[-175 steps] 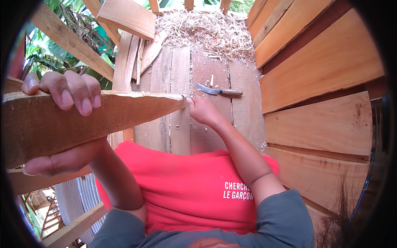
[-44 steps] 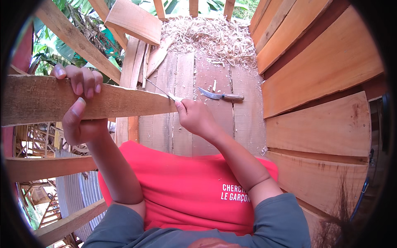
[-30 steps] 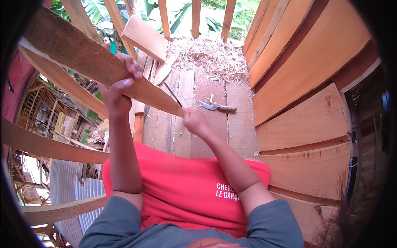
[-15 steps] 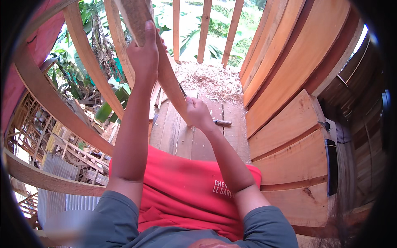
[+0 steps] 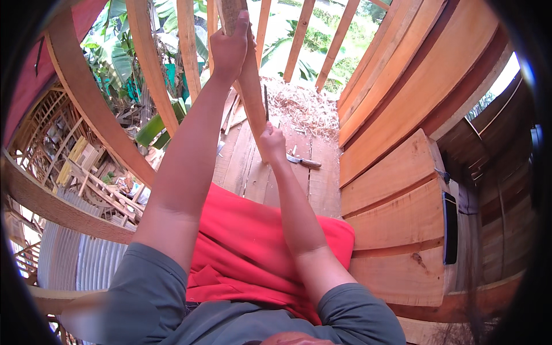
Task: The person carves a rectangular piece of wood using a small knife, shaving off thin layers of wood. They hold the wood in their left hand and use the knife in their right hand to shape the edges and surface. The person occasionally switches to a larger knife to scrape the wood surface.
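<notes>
My left hand [image 5: 229, 53] is wrapped round the upper part of a long wooden piece [image 5: 250, 92], its thumb lying along the wood. The piece slants up and away from me, its lower end over my right wrist's left side. Closed beside that lower end, my right hand [image 5: 272, 142] grips a knife-like tool [image 5: 266, 103] whose thin dark blade points up and away along the wood's right side. The tool's handle is hidden in my fist. A second knife [image 5: 305, 163] with a wooden handle lies on the floorboards, right of my right hand.
Wood shavings [image 5: 299, 109] are heaped on the plank floor [image 5: 296, 192] ahead. Upright slats [image 5: 150, 63] stand at left and front, boards [image 5: 414, 75] on the right. A red cloth [image 5: 244, 241] covers my lap. A dark flat device [image 5: 450, 228] is at the right.
The wooden piece now stands steeper, and my left hand appears higher and further right. More of the dark blade shows above my right hand. The whole view has shifted slightly.
</notes>
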Motion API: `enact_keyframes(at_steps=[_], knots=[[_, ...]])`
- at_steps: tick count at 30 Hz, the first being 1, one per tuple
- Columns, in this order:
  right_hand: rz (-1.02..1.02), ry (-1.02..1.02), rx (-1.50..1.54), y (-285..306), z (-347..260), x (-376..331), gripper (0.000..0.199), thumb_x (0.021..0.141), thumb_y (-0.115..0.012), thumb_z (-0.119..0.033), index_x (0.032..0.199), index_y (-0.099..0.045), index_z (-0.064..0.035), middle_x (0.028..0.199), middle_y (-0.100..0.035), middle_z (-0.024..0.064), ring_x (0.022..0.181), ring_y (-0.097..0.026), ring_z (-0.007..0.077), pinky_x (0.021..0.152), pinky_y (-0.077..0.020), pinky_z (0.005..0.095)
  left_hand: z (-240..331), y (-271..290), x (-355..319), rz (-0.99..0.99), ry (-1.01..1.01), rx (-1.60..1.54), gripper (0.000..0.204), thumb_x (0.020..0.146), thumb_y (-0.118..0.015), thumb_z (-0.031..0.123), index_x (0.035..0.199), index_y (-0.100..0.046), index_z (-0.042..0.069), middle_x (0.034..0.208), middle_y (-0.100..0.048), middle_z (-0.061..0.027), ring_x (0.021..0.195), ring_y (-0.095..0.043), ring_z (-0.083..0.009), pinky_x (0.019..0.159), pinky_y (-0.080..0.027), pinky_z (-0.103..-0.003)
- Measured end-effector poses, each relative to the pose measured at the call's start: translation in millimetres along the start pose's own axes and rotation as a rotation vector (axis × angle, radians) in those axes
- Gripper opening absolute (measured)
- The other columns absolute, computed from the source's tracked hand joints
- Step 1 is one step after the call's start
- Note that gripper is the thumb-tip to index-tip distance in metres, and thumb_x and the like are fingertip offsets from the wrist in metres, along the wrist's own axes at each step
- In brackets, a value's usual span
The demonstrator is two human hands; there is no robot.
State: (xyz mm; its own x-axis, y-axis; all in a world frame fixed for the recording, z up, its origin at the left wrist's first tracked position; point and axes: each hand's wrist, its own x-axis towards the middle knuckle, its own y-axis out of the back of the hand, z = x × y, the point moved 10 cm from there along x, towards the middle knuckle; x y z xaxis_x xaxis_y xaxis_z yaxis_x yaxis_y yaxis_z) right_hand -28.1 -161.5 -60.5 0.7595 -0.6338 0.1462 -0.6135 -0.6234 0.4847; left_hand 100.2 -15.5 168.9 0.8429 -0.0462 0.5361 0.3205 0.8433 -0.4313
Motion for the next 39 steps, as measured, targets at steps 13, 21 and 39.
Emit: enact_keyframes(at_steps=[13,21,39], knots=[[0.049,0.074,0.042,-3.1,-5.9,-1.3,0.050,0.103,-0.038,-0.035,0.102,-0.067,0.0053,0.097,-0.068,0.0308,0.098,-0.064,0.0474,0.087,-0.0482,0.0498,7.1,-9.2,-7.8,0.033,-0.039,0.123,0.043,0.094,-0.068,0.040,0.074,-0.064,0.002,0.059,-0.061,-0.0036,0.054,-0.060,-0.0112,0.054,-0.049,-0.027],[0.089,0.107,0.067,49.9,-89.6,-3.2,0.051,0.104,-0.039,-0.037,0.083,-0.062,0.0034,0.077,-0.066,0.0254,0.072,-0.062,0.0366,0.073,-0.0468,0.0474,6.3,1.3,-1.6,0.048,-0.091,0.140,0.049,0.090,-0.071,0.044,0.071,-0.064,0.000,0.059,-0.062,-0.0051,0.055,-0.061,-0.0117,0.056,-0.049,-0.029],[0.031,-0.047,0.100,1.4,16.8,12.3,0.055,0.102,-0.039,-0.038,0.107,-0.066,0.0096,0.104,-0.067,0.0340,0.107,-0.064,0.0460,0.093,-0.0474,0.0480,-4.5,-49.2,2.7,0.021,-0.130,0.278,0.054,0.088,-0.071,0.051,0.068,-0.064,0.001,0.059,-0.064,-0.0050,0.057,-0.062,-0.0133,0.058,-0.050,-0.030]])
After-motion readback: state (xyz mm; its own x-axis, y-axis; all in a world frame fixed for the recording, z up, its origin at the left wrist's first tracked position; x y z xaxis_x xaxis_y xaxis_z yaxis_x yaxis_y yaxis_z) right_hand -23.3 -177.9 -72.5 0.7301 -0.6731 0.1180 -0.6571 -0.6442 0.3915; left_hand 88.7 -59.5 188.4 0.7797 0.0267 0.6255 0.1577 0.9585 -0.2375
